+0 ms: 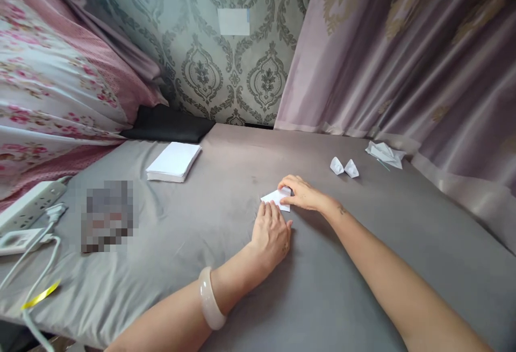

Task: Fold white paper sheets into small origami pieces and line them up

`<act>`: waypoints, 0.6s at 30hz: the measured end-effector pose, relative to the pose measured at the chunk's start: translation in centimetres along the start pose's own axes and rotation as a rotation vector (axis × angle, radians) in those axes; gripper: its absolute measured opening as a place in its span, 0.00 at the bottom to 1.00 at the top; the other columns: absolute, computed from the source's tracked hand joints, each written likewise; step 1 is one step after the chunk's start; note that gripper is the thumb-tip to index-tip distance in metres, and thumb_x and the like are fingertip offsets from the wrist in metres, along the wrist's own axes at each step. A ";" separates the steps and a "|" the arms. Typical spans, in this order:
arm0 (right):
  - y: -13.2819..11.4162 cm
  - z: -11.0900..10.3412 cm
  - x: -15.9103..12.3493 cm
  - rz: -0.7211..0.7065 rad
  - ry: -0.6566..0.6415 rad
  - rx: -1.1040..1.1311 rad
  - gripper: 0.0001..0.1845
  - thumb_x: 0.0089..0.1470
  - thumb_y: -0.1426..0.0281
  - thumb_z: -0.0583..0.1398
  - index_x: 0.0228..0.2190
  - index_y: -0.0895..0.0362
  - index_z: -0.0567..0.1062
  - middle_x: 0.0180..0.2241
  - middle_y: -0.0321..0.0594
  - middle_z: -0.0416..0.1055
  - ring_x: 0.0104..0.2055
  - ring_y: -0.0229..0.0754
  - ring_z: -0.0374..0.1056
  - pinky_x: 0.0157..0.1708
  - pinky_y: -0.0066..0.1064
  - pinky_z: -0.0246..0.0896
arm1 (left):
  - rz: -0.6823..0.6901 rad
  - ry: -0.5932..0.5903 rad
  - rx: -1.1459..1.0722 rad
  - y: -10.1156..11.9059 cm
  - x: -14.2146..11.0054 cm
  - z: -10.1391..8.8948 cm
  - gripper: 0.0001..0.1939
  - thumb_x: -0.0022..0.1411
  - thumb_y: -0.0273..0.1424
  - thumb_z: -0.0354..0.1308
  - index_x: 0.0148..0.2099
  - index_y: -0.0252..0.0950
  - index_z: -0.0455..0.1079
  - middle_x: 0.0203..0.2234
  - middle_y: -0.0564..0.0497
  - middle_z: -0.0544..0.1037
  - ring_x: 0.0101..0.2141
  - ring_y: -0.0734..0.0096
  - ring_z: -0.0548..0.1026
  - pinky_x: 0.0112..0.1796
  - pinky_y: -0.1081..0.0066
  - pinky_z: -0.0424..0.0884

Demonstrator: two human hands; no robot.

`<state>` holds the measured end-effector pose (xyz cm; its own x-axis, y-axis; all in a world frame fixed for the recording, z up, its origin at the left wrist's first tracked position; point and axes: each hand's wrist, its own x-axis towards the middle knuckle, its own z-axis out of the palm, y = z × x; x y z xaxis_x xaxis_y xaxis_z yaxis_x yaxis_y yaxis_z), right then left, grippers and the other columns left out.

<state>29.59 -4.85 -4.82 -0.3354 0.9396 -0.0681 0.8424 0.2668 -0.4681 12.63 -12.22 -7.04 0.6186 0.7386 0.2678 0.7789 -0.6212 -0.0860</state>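
A small folded piece of white paper [276, 196] lies on the grey sheet in front of me. My left hand [272, 231], with a pale bangle [211, 298] on its wrist, rests flat with its fingertips on the paper's lower edge. From the right, my right hand [303, 193] grips the paper's right end between thumb and fingers. Part of the paper is hidden under the fingers. Farther right sit two small folded paper shapes [337, 166], close beside each other.
A stack of white paper [174, 159] lies at the back left. Crumpled white paper or wrapping [385, 153] sits near the curtain [363, 72]. At the left are a power strip [32, 204] with cables, a yellow strip [41, 295] and a blurred-out patch. Behind is a black cushion-like thing [169, 123].
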 end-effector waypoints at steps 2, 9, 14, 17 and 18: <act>-0.1 -0.7 0.9 0.045 -0.087 -0.003 0.22 0.45 0.67 0.65 0.44 0.52 0.71 0.47 0.41 0.66 0.52 0.46 0.61 0.50 0.37 0.57 | -0.007 -0.014 0.000 0.0 -0.1 -0.4 0.26 0.69 0.35 0.40 0.50 0.20 0.71 0.46 0.30 0.75 0.48 0.50 0.73 0.52 0.54 0.62; -1.4 -2.4 3.6 0.180 -0.280 -0.145 0.26 0.35 0.64 0.68 0.40 0.52 0.72 0.45 0.41 0.69 0.48 0.48 0.66 0.41 0.32 0.62 | -0.037 -0.039 -0.186 -1.9 0.3 -0.7 0.24 0.70 0.35 0.38 0.38 0.30 0.74 0.33 0.39 0.76 0.38 0.55 0.73 0.46 0.54 0.65; -1.7 -2.8 3.8 0.239 -0.310 -0.116 0.18 0.36 0.64 0.67 0.33 0.54 0.75 0.34 0.38 0.73 0.32 0.42 0.69 0.27 0.28 0.57 | -0.088 -0.059 -0.273 -4.0 1.5 0.5 0.17 0.69 0.34 0.43 0.38 0.34 0.71 0.35 0.42 0.75 0.37 0.57 0.72 0.37 0.60 0.65; -1.2 -2.5 2.5 0.258 -0.263 -0.071 0.13 0.41 0.64 0.65 0.32 0.55 0.75 0.32 0.38 0.74 0.31 0.41 0.69 0.25 0.27 0.54 | -0.112 -0.061 -0.325 -4.6 2.0 0.8 0.13 0.67 0.35 0.48 0.37 0.36 0.71 0.37 0.44 0.74 0.39 0.58 0.71 0.37 0.62 0.64; -1.0 -2.3 1.9 0.267 -0.246 -0.051 0.13 0.42 0.64 0.64 0.32 0.56 0.75 0.31 0.38 0.74 0.30 0.40 0.68 0.24 0.27 0.54 | -0.115 -0.060 -0.352 -4.7 2.1 0.8 0.12 0.66 0.35 0.49 0.37 0.36 0.71 0.37 0.45 0.74 0.39 0.59 0.71 0.37 0.62 0.64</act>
<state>29.10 -2.89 -2.46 -0.1867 0.8995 -0.3951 0.9320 0.0350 -0.3607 10.35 -7.53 -6.88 0.5426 0.8161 0.1988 0.7670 -0.5779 0.2789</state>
